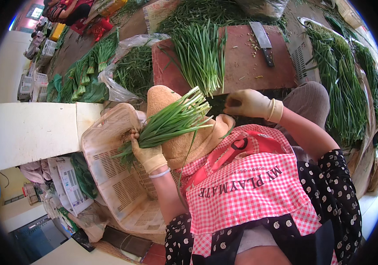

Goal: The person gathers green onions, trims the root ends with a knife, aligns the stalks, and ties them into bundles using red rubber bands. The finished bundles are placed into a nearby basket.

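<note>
My left hand point(147, 152), in a pale rubber glove with a white bangle at the wrist, grips a bunch of garlic chives point(172, 119) around its leafy part. The pale cut ends point up and right, above an orange towel point(182, 149) on my lap. My right hand point(250, 104), gloved too, is just off the near edge of a reddish board point(255, 76). Its fingers are curled towards the thumb; nothing shows in them, though the fingertips are partly hidden. A loose pile of chives point(199, 56) lies on the board, left of a kitchen cleaver point(262, 41) with a black handle.
A white plastic basket point(119, 188) stands tilted at my left. Tied chive bundles point(83, 78) lie at the upper left, near a clear plastic bag point(112, 82). Crates heaped with chives point(338, 86) stand on the right. Another person point(64, 11) sits at the far upper left.
</note>
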`<state>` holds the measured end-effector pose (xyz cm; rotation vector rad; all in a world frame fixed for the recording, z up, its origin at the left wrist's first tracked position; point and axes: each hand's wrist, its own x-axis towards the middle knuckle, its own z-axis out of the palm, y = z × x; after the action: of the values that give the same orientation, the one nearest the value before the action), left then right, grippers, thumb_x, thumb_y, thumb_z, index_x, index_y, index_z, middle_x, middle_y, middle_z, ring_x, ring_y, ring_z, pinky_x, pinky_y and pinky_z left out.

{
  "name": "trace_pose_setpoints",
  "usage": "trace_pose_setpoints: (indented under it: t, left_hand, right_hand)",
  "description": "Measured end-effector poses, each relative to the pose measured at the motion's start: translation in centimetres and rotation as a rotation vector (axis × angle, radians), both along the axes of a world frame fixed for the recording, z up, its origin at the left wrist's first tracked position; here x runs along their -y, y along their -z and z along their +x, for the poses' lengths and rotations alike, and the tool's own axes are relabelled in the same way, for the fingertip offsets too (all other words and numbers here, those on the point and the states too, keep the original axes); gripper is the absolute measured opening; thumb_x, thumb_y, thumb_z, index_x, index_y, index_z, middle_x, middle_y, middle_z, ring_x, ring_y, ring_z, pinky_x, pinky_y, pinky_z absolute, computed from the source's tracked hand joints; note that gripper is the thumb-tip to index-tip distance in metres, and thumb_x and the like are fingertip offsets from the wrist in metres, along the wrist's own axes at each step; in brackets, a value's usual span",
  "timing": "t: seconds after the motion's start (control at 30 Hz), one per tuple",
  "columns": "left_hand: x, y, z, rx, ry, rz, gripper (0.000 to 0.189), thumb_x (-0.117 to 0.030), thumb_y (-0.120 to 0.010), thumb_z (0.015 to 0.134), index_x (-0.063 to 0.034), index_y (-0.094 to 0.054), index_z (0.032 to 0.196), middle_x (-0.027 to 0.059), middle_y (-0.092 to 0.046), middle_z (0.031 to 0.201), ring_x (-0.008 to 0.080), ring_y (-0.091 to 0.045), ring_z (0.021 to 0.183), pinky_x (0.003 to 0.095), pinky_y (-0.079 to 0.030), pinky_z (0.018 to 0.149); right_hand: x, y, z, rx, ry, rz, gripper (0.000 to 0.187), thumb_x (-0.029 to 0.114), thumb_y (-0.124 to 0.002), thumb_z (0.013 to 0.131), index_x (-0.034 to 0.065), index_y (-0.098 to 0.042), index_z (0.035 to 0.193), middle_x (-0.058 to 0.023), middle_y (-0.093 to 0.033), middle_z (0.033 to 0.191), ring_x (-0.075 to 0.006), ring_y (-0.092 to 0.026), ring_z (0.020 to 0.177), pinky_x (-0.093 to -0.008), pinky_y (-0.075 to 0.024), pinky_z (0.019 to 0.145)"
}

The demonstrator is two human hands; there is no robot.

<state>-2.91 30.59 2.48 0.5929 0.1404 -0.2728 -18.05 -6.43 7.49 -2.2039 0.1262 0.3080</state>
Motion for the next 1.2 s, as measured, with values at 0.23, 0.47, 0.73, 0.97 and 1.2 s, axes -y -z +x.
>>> trace_pose_setpoints:
  t: [0.23,0.47,0.73,0.97,1.2]
  left_hand:
    - [0.3,0.4,0.7,-0.033,-0.021,0.019,0.015,-0.024,-0.061,0.102,-0.0151,-0.071,0.096,-0.0027,-0.070,0.092,0.0251,-0.068,0.100,0.0568,-0.051,0.105]
    - [-1.1,1.1,0.6,-0.066,-0.026,0.008,0.012,-0.023,-0.063,0.100,-0.0161,-0.072,0.095,-0.0031,-0.071,0.092,0.0254,-0.069,0.101,0.0571,-0.052,0.103]
    - [-0.2,0.9,1.2,-0.037,0.015,0.023,0.012,-0.023,-0.062,0.100,-0.0156,-0.068,0.092,-0.0016,-0.069,0.091,0.0266,-0.069,0.105,0.0572,-0.052,0.103]
    - [-0.3,0.5,0.3,-0.099,-0.057,0.023,0.010,-0.022,-0.064,0.098,-0.0154,-0.069,0.093,-0.0009,-0.070,0.096,0.0265,-0.068,0.107,0.0567,-0.052,0.104]
    - [-0.2,1.3,1.0,-0.044,-0.019,0.004,0.011,-0.022,-0.064,0.098,-0.0169,-0.074,0.100,-0.0022,-0.072,0.096,0.0237,-0.069,0.106,0.0564,-0.053,0.103]
  right_hand:
    - [-6.3,0.7,3.4,-0.202,0.180,0.422,0.033,0.031,-0.073,0.094,0.0027,-0.075,0.111,-0.0065,-0.071,0.078,-0.0118,-0.066,0.060,-0.0291,-0.0565,0.055]
    - [0.8,3.7,0.6,-0.299,-0.154,-0.351,0.046,0.040,-0.074,0.088,0.0075,-0.073,0.119,-0.0149,-0.075,0.109,-0.0317,-0.073,0.094,-0.0419,-0.0562,0.089]
    - [-4.3,4.4,3.2,-0.022,0.287,0.661,0.037,0.033,-0.069,0.101,-0.0027,-0.071,0.108,-0.0063,-0.073,0.082,-0.0136,-0.069,0.070,-0.0306,-0.0576,0.064]
    - [1.1,3.8,-0.4,-0.375,0.106,0.384,0.033,0.030,-0.068,0.099,0.0014,-0.075,0.113,-0.0064,-0.076,0.092,-0.0155,-0.073,0.080,-0.0326,-0.0597,0.071]
    - [-8.4,3.4,1.0,-0.431,0.119,1.551,0.032,0.018,-0.072,0.098,-0.0011,-0.067,0.124,0.0000,-0.069,0.090,-0.0080,-0.064,0.081,-0.0232,-0.0541,0.069]
